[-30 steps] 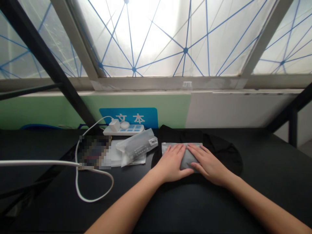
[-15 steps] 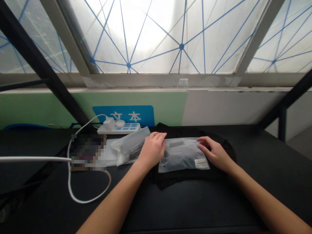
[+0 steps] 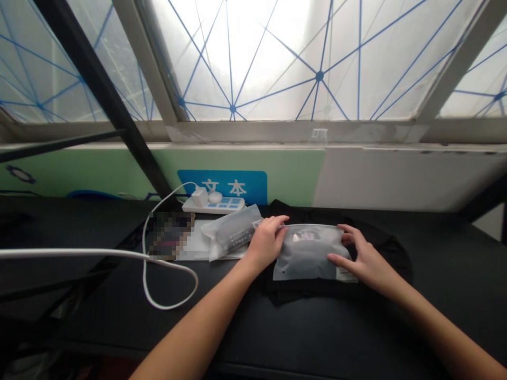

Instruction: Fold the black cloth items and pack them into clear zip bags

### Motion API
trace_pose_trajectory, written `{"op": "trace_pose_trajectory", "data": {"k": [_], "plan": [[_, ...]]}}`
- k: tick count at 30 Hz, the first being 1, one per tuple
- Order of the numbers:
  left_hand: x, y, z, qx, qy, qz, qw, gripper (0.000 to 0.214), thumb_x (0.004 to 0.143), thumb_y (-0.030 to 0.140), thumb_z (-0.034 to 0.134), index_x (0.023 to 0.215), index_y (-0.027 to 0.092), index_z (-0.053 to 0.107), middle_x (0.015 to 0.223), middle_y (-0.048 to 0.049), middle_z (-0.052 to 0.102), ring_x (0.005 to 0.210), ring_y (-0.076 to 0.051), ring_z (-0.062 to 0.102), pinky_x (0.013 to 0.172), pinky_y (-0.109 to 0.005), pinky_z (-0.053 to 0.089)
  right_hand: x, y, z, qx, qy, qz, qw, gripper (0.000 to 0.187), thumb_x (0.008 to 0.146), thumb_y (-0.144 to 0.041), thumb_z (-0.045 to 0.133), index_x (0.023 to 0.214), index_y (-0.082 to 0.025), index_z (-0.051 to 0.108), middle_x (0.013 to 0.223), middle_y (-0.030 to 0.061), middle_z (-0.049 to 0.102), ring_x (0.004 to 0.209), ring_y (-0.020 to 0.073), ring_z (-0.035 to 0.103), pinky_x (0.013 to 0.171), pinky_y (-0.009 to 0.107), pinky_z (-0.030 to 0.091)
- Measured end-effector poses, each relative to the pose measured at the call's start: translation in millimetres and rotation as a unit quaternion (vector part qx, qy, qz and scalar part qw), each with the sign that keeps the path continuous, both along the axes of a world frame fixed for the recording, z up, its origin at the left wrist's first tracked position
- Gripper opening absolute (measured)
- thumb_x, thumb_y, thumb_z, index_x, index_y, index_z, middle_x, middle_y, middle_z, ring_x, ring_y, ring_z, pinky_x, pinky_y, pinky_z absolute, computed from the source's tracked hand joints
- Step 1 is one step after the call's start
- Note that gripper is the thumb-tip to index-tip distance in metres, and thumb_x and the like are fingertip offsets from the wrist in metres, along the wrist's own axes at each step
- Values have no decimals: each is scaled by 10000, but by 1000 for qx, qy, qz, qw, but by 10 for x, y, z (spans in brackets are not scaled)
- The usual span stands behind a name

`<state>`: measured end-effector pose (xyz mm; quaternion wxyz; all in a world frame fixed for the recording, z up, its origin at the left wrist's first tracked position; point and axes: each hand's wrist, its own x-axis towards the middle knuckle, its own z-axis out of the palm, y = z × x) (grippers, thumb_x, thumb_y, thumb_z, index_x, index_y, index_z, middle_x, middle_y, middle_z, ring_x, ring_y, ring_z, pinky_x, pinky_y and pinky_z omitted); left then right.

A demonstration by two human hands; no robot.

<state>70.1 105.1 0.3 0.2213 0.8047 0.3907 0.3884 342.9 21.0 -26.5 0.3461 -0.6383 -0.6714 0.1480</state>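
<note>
A frosted plastic zip bag (image 3: 307, 258) with something dark inside lies on a black cloth (image 3: 283, 296). At its upper left corner, my left hand (image 3: 269, 240) is closed on the edge with curled fingers. My right hand (image 3: 362, 258) grips the right end, fingers at the top corner and thumb across the front. A small shiny patch shows near the top of the bag, and a white label at the lower right is partly under my right hand. Just left of my left hand lies a second frosted bag (image 3: 232, 229) holding a dark item with pale lettering.
A white power strip (image 3: 214, 205) with a plugged-in charger (image 3: 200, 197) stands against the wall. Its white cable (image 3: 170, 306) loops over the black table (image 3: 253, 338) at left. A blurred-out flat object (image 3: 170, 235) lies beside the second bag. Dark metal posts (image 3: 106, 95) flank the window.
The view has swung left, so everything sits further right. My right thumb has come onto the bag's front, and the bag looks fuller, with a shiny patch now showing near its top.
</note>
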Motion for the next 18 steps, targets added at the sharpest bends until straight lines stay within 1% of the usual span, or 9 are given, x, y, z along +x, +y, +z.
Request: {"op": "trace_pose_trajectory", "data": {"k": [2, 4, 6, 7, 9, 12, 14, 16, 18], "plan": [[44, -53, 38, -52, -118, 9, 992, 216, 958, 258, 577, 1151, 208, 660, 1035, -52, 722, 956, -206, 673, 896, -334, 511, -43, -10, 1, 21, 51, -12, 998, 878, 767, -677, 730, 1445, -231, 394, 1119, 136, 678, 1102, 363, 657, 1002, 595, 498], [80, -90, 89, -107, -221, 37, 969, 183, 941, 313, 613, 1088, 209, 641, 939, -33, 708, 836, -181, 676, 782, -290, 531, -133, -29, 51, 53, 116, -2, 992, 890, 773, -635, 756, 1468, -249, 357, 1193, 146, 661, 1155, 354, 639, 1017, 581, 504], [66, -84, 160, -146, -308, 56, 938, 194, 917, 343, 642, 1045, 202, 607, 863, -19, 680, 737, -155, 657, 681, -251, 521, -275, -19, 145, 76, 179, 31, 980, 909, 786, -573, 777, 1498, -270, 300, 1304, 155, 603, 1165, 325, 638, 994, 526, 544], [29, -62, 201, -158, -344, 62, 923, 204, 910, 346, 649, 1040, 200, 591, 852, -16, 672, 717, -147, 652, 657, -239, 517, -366, 13, 201, 80, 204, 53, 974, 926, 786, -547, 788, 1509, -283, 272, 1342, 153, 572, 1155, 308, 643, 973, 496, 565], [-122, 23, 280, -176, -391, 96, 898, 225, 905, 334, 651, 1061, 195, 567, 876, -28, 675, 734, -147, 666, 665, -239, 533, -585, 156, 312, 68, 238, 101, 964, 942, 775, -511, 808, 1509, -296, 257, 1350, 140, 550, 1114, 282, 658, 920, 447, 597], [-503, 194, 332, -189, -403, 188, 876, 265, 926, 294, 610, 1148, 177, 524, 992, -88, 685, 843, -187, 704, 752, -305, 583, -983, 565, 399, 31, 276, 157, 948, 887, 746, -500, 827, 1449, -267, 341, 1245, 112, 604, 1040, 263, 676, 855, 409, 612], [-791, 272, 301, -178, -399, 236, 868, 305, 939, 244, 573, 1223, 171, 488, 1155, -140, 656, 1036, -222, 692, 905, -368, 571, -1266, 889, 375, 17, 300, 172, 938, 825, 740, -521, 812, 1391, -232, 396, 1169, 100, 645, 988, 259, 687, 810, 397, 609], [-1044, 285, 223, -151, -371, 280, 872, 414, 919, 205, 591, 1308, 181, 452, 1369, -173, 553, 1295, -261, 569, 1097, -432, 462, -1524, 1158, 296, 19, 289, 139, 947, 688, 740, -561, 784, 1259, -199, 514, 1082, 86, 675, 946, 252, 686, 822, 401, 592], [-1229, 233, 116, -111, -292, 319, 895, 569, 877, 202, 647, 1393, 190, 409, 1539, -187, 389, 1477, -301, 364, 1219, -481, 302, -1715, 1320, 195, 20, 278, 111, 954, 602, 748, -589, 759, 1151, -182, 573, 1049, 93, 683, 927, 258, 679, 837, 423, 577]]}}
